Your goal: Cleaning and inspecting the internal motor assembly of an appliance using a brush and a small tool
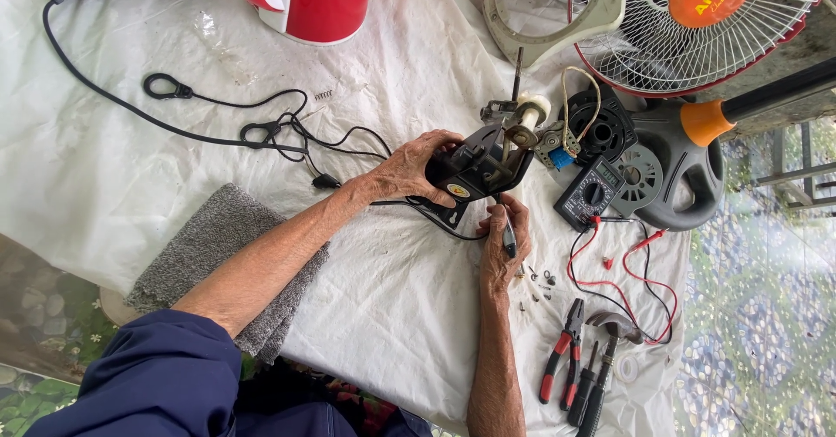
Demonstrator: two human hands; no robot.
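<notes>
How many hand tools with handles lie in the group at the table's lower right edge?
3: red-handled pliers on the left, a black-handled tool in the middle, a hammer on the right. More may be hidden beneath.

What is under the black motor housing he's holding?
Under the black motor housing lie the white cloth and a black cable running beneath it. The left hand grips its side; whatever sits directly under the housing's middle is covered.

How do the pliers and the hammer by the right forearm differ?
The pliers have red-and-black grips; the hammer has a plain dark handle. The pliers end in slim pointed jaws; the hammer ends in a broad curved metal head. Both lie untouched on the white cloth, handles pointing toward the person.
</notes>
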